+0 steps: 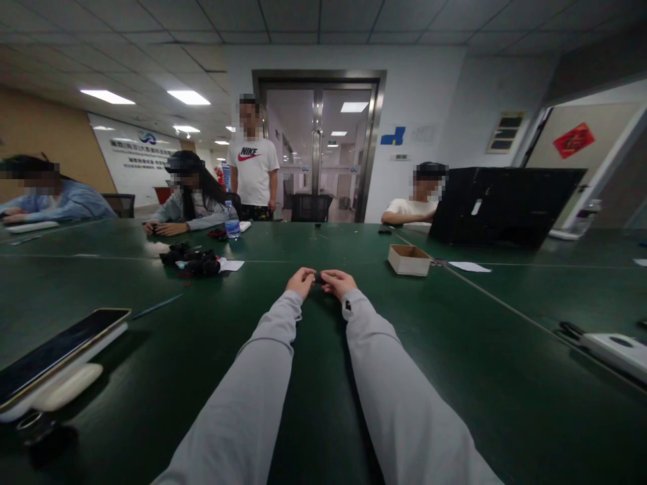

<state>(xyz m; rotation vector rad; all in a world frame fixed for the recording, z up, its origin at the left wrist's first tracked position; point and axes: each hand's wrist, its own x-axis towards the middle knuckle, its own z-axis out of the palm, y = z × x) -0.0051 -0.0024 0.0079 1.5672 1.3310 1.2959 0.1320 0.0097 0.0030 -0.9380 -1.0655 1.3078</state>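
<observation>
Both my arms, in light grey sleeves, stretch forward over the dark green table (323,377). At their far end my left hand (302,281) and my right hand (340,283) meet, fingertips nearly together. Between them is a small black object (318,277), pinched from both sides by thumbs and fingers. Its kind is too small to make out, and the fingers cover part of it. The hands are just above or resting on the tabletop; I cannot tell which. A dark band shows at my right wrist.
An open cardboard box (408,261) stands right of my hands, a black monitor (505,205) behind it. To the left lie black gear (195,261), a water bottle (232,221) and a phone (60,350) on a white stand. Several people sit or stand beyond the table.
</observation>
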